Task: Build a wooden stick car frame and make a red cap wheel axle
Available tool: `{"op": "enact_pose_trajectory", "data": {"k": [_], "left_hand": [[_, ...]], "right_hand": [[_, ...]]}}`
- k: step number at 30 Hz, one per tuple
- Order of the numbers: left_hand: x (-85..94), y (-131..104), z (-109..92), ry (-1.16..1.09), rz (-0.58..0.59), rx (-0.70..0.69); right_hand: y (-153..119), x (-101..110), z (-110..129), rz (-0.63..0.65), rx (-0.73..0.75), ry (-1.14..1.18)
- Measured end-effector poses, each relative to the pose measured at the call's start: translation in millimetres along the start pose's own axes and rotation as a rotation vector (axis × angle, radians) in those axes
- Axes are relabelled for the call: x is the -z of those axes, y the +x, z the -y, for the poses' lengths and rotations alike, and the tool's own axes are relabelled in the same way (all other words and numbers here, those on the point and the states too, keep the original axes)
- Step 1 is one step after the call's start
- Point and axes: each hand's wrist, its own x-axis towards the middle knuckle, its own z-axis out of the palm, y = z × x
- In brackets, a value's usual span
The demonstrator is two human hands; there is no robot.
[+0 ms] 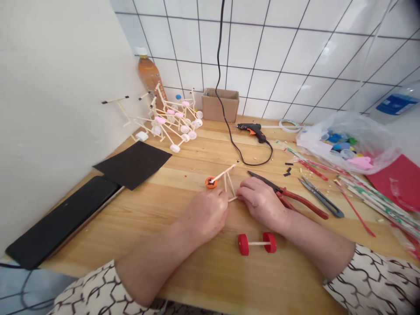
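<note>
Two bare hands meet over a wooden table, a small stick frame [223, 173] between and just beyond them. Its long stick slants away and to the right from an orange cap [208, 183] just past the left hand [206, 212]. That hand is curled, its fingertips hidden, so I cannot tell whether it grips. The right hand [262, 202] appears to pinch the near crossbar's right end.

Closer to the body than both hands — between the forearms — sits a pair of red wheels [243, 244] on a pale axle [258, 243]. The axle runs left to right, across the body; the right wrist is nearer to it. Pliers [298, 202] lie beside the right hand.
</note>
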Motion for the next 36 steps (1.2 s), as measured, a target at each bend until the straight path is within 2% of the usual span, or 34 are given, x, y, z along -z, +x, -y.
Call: {"op": "enact_pose_trajectory", "data": {"k": [9,13,16,20,24,27,31,36], "left_hand": [[0.1,4,3,0.059,0.003,-0.013],[-0.1,6,6,0.097,0.01,0.005],[-0.6,7,8,0.095,-0.029,0.037],[-3.0,6,12,-0.05,-0.165,0.066],[-6.3,6,13,-0.296,-0.306,0.099],[-5.9,7,11,-0.48,-0.37,0.127],[-0.9,6,7,-0.65,-0.365,0.118],[10.9,3,7,-0.716,-0.316,0.129]], "right_hand": [[5,-5,-4,-0.01,0.039,0.0],[10,-7,-5,-0.01,0.012,0.03],[12,-6,-5,-0.017,-0.033,0.085],[13,1,-5,-0.055,-0.129,0.216],[15,11,-5,-0.115,-0.236,0.39],[18,17,-3,-0.162,-0.289,0.487],[20,25,0,-0.236,-0.319,0.633],[23,35,5,-0.18,-0.249,0.619]]}}
